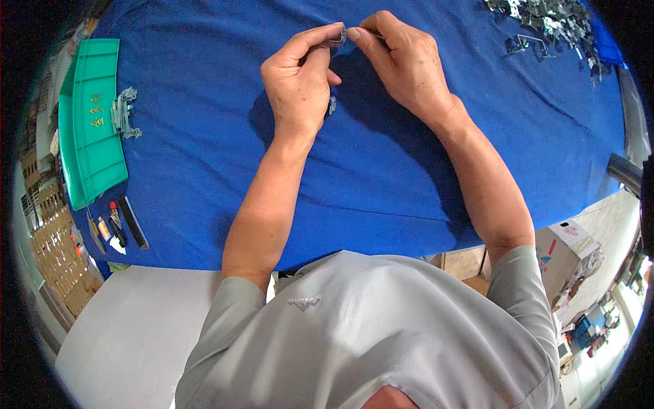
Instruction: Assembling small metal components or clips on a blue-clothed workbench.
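Observation:
At the far middle of the blue cloth, my left hand (pixel 296 88) pinches a small grey metal-looking part (pixel 336 42) between thumb and forefinger. My right hand (pixel 409 68) is closed close beside it, its thumb and forefinger pressed together at the part's right end. What the right fingertips hold is too small to make out. Another small grey piece (pixel 332 105) shows at the right edge of my left palm; whether it is held or lies on the cloth I cannot tell.
The blue cloth (pixel 368 191) covers the table. On the left stand a green plastic tray (pixel 105 153) and stacked grey parts (pixel 125 114) beside it. Nearer lie a black bar (pixel 133 223) and small tools (pixel 116 225). A heap of dark and silver parts (pixel 555 27) fills the far right.

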Demonstrator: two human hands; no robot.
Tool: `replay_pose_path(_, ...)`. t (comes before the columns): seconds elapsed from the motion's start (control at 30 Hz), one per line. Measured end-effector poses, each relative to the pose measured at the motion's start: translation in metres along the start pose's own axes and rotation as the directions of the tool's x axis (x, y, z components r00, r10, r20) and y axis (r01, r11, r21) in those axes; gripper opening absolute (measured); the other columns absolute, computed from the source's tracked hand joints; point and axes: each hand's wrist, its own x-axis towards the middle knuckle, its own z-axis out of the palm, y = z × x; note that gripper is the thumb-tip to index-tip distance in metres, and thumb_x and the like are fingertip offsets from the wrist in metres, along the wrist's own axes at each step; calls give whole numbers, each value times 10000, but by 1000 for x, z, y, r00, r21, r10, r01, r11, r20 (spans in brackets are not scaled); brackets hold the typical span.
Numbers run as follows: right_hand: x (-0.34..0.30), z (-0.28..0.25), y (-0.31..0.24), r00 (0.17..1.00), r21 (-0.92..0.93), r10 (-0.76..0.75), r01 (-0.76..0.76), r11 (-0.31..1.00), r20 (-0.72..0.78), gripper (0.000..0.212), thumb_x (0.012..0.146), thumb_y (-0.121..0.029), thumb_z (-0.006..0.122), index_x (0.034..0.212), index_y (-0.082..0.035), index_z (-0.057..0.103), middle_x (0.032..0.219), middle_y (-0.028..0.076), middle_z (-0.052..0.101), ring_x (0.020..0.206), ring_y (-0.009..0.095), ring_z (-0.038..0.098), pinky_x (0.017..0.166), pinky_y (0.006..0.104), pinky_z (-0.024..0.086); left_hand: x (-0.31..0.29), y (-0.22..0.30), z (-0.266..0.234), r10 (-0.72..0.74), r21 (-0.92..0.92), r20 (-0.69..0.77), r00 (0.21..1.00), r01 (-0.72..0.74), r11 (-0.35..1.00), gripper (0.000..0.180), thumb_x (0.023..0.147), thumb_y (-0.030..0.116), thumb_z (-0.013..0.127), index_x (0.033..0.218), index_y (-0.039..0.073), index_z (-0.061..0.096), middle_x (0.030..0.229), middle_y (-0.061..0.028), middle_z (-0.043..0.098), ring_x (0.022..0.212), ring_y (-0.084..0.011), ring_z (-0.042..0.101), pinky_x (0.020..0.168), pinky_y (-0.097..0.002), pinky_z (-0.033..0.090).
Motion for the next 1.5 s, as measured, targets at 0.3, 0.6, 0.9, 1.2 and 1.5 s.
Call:
replay_pose_path(0.3,1,-2,4,1000,-15,15,-15,1000,26,246,939,-246,694,973,-7,650,771,132,673,616,212,637,568,319,498,0,3,1,-20,-18,-7,1000,20,1000,268,889,-82,570,1089,-15,735,996,-116,733,748,-107,661,545,-210,532)
replay_pose_path(0.6,1,-3,1,996,4,80,-80,997,41,247,945,-251,688,949,-5,661,727,110,660,578,178,598,528,308,462,1,3,1,-18,-56,-14,1000,17,998,271,888,-90,559,1087,-25,731,1016,-132,729,764,-117,669,552,-210,546)
replay_pose_path(0.9,2,-2,-2,997,130,-9,19,991,-78,254,947,-257,685,949,-3,663,724,107,657,578,171,600,529,304,459,1,2,1,-38,-92,-24,999,35,995,267,906,-83,546,1051,8,751,1016,-102,733,826,-119,690,575,-222,585)
replay_pose_path(1.2,2,-1,-4,995,179,14,4,984,-96,254,947,-257,686,945,-3,665,741,108,666,606,158,602,547,295,469,1,0,0,-29,-101,-20,999,27,995,272,888,-96,554,1091,-33,725,1022,-136,729,811,-132,687,568,-222,567)
replay_pose_path(1.5,6,-9,-6,1000,233,14,-15,972,4,166,919,-83,673,906,14,539,703,163,585,566,240,579,508,361,444,1,-3,-1,-15,-96,-6,1000,14,995,267,893,-93,556,1090,-29,726,1026,-132,729,838,-135,690,572,-221,570)
